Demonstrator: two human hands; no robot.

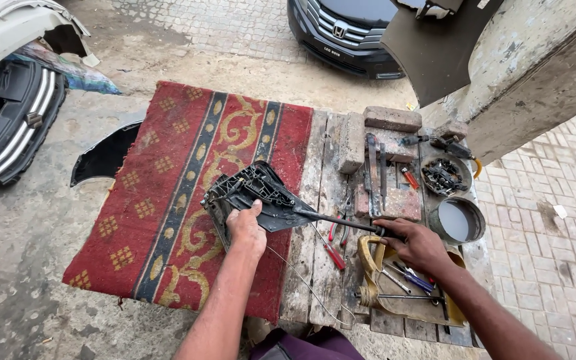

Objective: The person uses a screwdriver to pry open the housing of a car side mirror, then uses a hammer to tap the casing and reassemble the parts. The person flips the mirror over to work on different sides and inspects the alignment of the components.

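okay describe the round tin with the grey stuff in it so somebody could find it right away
Start at the red patterned rug, then cross the wooden bench to its right edge. The round tin sits beyond the right hand. Unlike the bowl of dark parts behind it, it holds smooth grey liquid.

Head-worn camera looking steeply down at an outdoor work surface, from close range.

A single view, taken from the person's own head, faces forward and downward over both forearms, which enter from the bottom edge. The worn red patterned rug (168,200) and the weathered wooden plank table (318,267) fill the middle, near the lens. Farther off along the top edge lie the dusty concrete ground (188,40) and the front of a dark parked car (341,33). With only one camera, no second view overlaps it.
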